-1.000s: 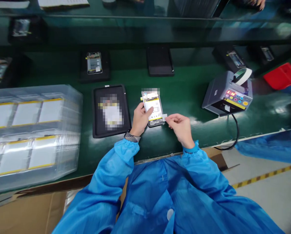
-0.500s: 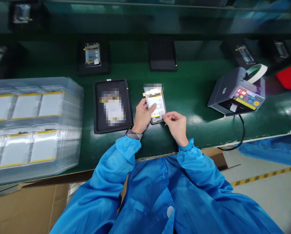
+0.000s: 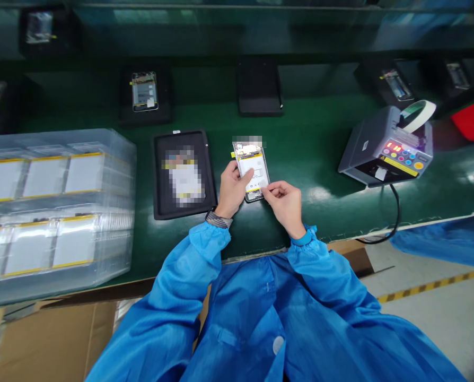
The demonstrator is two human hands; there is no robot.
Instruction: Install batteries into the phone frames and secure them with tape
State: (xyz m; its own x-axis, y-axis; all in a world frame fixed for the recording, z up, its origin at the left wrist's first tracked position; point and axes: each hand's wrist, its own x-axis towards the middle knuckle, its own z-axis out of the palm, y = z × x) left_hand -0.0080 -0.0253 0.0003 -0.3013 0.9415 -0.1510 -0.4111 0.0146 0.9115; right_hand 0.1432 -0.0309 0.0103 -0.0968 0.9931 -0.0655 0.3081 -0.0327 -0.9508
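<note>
Phone [image 3: 257, 163], its insides exposed, held over the green tabletop [image 3: 320, 225].
Clear plastic tray [image 3: 120, 223] of flat batteries [image 3: 76, 241] at nine o'clock, then a nearer black tray [image 3: 162, 204]; the left hand [image 3: 232, 190] grips the phone's side, thumb across its white battery [image 3: 259, 178]. The right hand [image 3: 287, 201], a second ago holding a pale strip beside it, now has fingertips at the phone's five-o'clock corner, so both hands work there; whether they pinch the strip, I cannot tell. At three o'clock sits a tape dispenser [image 3: 370, 143]; at four, hazard-striped floor [image 3: 431, 313].
</note>
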